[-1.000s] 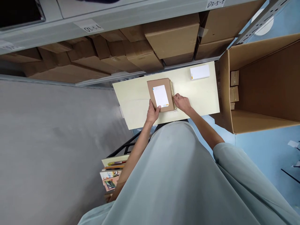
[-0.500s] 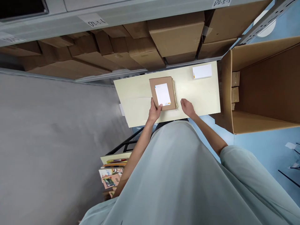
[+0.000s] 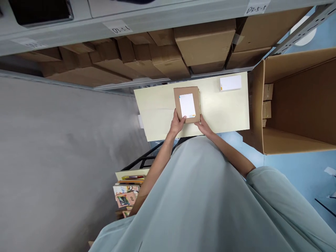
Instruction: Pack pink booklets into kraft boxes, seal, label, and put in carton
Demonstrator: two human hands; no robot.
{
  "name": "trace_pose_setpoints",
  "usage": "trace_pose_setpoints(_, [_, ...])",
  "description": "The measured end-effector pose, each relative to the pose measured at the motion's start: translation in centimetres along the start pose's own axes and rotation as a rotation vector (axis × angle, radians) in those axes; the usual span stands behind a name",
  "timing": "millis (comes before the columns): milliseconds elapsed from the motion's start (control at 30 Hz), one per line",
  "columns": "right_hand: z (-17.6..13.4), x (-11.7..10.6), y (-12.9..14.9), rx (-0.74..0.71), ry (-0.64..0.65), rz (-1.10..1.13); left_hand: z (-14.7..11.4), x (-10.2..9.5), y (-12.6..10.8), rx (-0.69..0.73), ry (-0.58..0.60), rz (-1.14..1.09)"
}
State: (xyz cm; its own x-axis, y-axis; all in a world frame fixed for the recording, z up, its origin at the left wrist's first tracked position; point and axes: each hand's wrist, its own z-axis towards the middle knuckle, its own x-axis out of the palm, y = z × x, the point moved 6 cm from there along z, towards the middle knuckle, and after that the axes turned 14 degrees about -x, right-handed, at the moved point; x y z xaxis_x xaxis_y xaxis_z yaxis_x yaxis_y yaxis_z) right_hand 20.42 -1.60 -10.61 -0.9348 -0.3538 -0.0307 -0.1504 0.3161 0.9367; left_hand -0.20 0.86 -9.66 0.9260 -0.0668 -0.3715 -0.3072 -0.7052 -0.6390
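A small brown cardboard box [image 3: 187, 91] with a white label [image 3: 187, 105] on its top face is over the cream tabletop [image 3: 160, 115]. At the box's lower left corner, my left hand [image 3: 177, 123] grips it, thumb on top near the label and fingers along the left side. My right hand [image 3: 203, 126] has hold of the lower right corner, its fingers partly hidden by the box. Whether the box rests on the table or is slightly raised, I cannot tell.
A stack of white labels [image 3: 230, 83] lies at the table's back right. To the right stands a large open carton [image 3: 299, 140] with small boxes inside. A shelf of cardboard boxes [image 3: 204, 42] runs behind. Books [image 3: 127, 190] are at lower left.
My right hand has moved left from bare table to the box's lower right corner and taken hold. The box has turned a little and sits squarer. The view has shifted slightly.
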Motion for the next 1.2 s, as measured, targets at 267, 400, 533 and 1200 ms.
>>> trace_pose_setpoints(267, [1.2, -0.7, 0.3, 0.078, -0.060, 0.014, -0.2, -0.6, 0.5, -0.181, 0.015, -0.130])
trace_pose_setpoints(400, [1.9, -2.9, 1.1, -0.005, -0.120, -0.105, -1.4, 0.0, -0.2, -0.078, 0.156, -0.295])
trace_pose_setpoints(533, [2.0, -4.7, 3.4, -0.083, -0.121, -0.269, -1.9, 0.8, -0.9, -0.018, 0.220, -0.376])
trace_pose_setpoints(1200, [-1.3, 3.9, 10.1, -0.361, 0.250, -1.003, -5.7, -4.9, -7.0, 0.714, 0.250, 0.433])
